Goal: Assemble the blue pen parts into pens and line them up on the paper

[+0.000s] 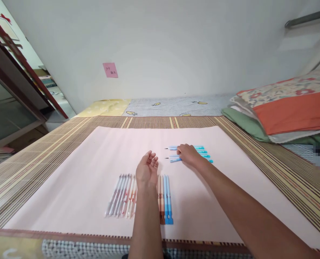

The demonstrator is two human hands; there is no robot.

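My right hand (188, 154) is over a small group of light-blue pens (173, 160) with turquoise ends, lying roughly crosswise on a pale pink sheet (76, 172). Its fingers are closed on one of these pens, whose middle they hide. Two of the pens show dark pointed tips towards the left. My left hand (147, 167) is held palm up above the sheet, fingers loosely curled and apart, with nothing visible in it. Beneath my left forearm runs a row of pens: several pale clear ones (119, 196) on the left, brown ones (160, 198) and blue ones (167, 199) on the right.
The sheet lies on a striped woven mat (59, 154) over a bed. Folded bedding (286, 108) with an orange and floral cover is piled at the right. A pink note (110, 70) sticks to the white wall behind. A doorway opens at the far left.
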